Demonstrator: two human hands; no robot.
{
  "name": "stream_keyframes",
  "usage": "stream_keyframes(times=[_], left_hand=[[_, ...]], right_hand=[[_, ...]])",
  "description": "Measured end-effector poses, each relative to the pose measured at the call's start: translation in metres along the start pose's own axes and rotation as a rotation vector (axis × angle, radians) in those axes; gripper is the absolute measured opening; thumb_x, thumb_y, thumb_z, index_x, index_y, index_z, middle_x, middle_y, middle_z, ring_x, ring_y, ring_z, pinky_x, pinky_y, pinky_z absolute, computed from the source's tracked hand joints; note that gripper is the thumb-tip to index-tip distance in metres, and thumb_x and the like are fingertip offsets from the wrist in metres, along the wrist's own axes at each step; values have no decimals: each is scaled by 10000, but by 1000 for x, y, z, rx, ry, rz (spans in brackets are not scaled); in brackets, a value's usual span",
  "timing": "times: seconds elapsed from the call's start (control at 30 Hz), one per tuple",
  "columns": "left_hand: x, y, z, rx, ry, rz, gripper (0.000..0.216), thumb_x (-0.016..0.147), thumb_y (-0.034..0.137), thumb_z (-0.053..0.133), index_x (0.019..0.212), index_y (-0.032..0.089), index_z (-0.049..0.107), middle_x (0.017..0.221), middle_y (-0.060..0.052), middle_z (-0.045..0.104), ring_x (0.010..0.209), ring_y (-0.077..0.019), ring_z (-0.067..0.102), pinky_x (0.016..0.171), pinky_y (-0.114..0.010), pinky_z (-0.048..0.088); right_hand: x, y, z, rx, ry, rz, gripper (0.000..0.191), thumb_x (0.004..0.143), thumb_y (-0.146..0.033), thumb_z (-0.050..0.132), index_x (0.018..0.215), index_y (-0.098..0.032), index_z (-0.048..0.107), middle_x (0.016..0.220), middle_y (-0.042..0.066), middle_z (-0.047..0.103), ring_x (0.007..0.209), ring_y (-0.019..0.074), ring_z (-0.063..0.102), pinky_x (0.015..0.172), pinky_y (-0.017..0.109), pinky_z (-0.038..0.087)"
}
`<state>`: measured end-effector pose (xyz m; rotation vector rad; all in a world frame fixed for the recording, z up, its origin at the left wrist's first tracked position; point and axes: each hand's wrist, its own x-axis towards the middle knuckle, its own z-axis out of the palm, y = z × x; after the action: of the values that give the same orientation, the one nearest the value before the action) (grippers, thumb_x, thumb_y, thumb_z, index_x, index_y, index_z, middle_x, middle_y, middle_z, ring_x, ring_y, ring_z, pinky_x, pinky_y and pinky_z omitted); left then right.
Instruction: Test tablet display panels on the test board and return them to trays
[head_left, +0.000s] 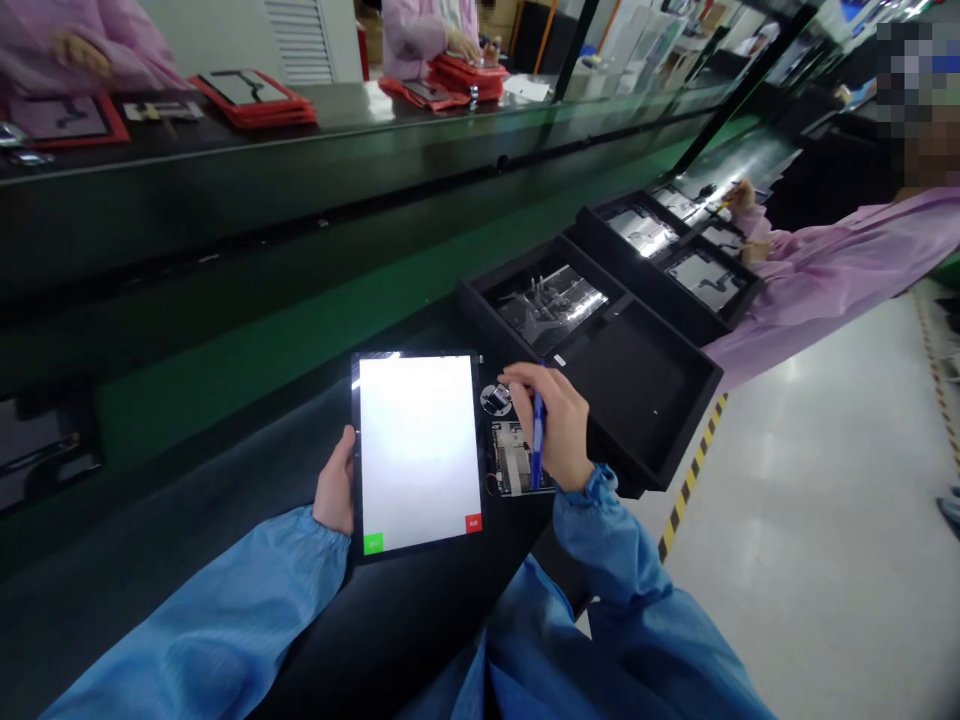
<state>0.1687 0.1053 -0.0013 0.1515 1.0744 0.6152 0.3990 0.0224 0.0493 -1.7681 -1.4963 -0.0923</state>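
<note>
A tablet screen (418,450) glows white in front of me, with a green square at its lower left and a red one at its lower right. My left hand (337,488) grips its left edge, the fingers hidden beneath. My right hand (553,418) is closed around a blue pen (538,440), just right of the screen. Under and beside that hand lies a circuit board (513,460) with beige tape across it. A small round metallic part (496,399) sits near the right fingertips.
A black two-part tray (686,440) stands to the right, with clear-wrapped panels in its far compartment. Beyond it, a co-worker in a pink sleeve (847,240) handles parts by another tray (731,313). Red-edged panels (255,98) are stacked across the green conveyor (225,375).
</note>
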Motion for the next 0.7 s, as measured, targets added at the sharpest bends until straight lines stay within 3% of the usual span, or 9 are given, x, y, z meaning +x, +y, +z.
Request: stream_keyframes(times=[0.1, 0.2, 0.33, 0.43, 0.53, 0.7], left_hand=[[2, -3, -5, 2, -65, -29, 474, 998, 370, 403, 1255, 52, 643, 780, -132, 770, 666, -303, 749, 709, -422, 633], [4, -5, -10, 1, -122, -87, 489, 992, 373, 413, 1296, 55, 625, 737, -124, 763, 610, -302, 738, 653, -417, 628], [6, -6, -11, -8, -146, -85, 512, 991, 375, 436, 1353, 47, 588, 727, -118, 763, 589, -291, 733, 673, -408, 624], [5, -5, -9, -11, -121, -85, 520, 995, 353, 424, 1374, 25, 561, 748, -125, 767, 605, -285, 737, 639, -384, 616], [3, -5, -8, -13, -119, -93, 534, 993, 361, 414, 1377, 16, 551, 751, -129, 767, 618, -298, 740, 652, -400, 617], [3, -4, -8, -38, -161, -122, 534, 986, 390, 413, 1358, 46, 581, 752, -121, 768, 619, -305, 739, 700, -429, 617]], right_hand=[[34, 14, 8, -131, -109, -65, 128, 1004, -302, 556, 1070, -237, 645, 892, 12, 749, 899, 212, 677, 748, 304, 498], [47, 22, 18, -281, -235, -106, 219, 1007, -373, 563, 874, -217, 640, 724, 11, 684, 741, 190, 648, 618, 279, 404], [39, 15, 23, -458, -176, -172, 381, 1039, -416, 483, 748, -202, 605, 581, 4, 563, 565, 156, 535, 528, 292, 291], [28, 2, 15, -428, -123, -340, 389, 1052, -386, 463, 744, -197, 608, 583, 4, 572, 602, 153, 539, 579, 293, 346], [21, -7, 0, -354, -159, -502, 369, 1050, -361, 475, 751, -203, 622, 593, -3, 590, 634, 150, 549, 636, 287, 407], [16, -6, -20, -271, -208, -550, 269, 1014, -326, 553, 793, -214, 658, 686, 14, 658, 750, 174, 633, 702, 293, 499]])
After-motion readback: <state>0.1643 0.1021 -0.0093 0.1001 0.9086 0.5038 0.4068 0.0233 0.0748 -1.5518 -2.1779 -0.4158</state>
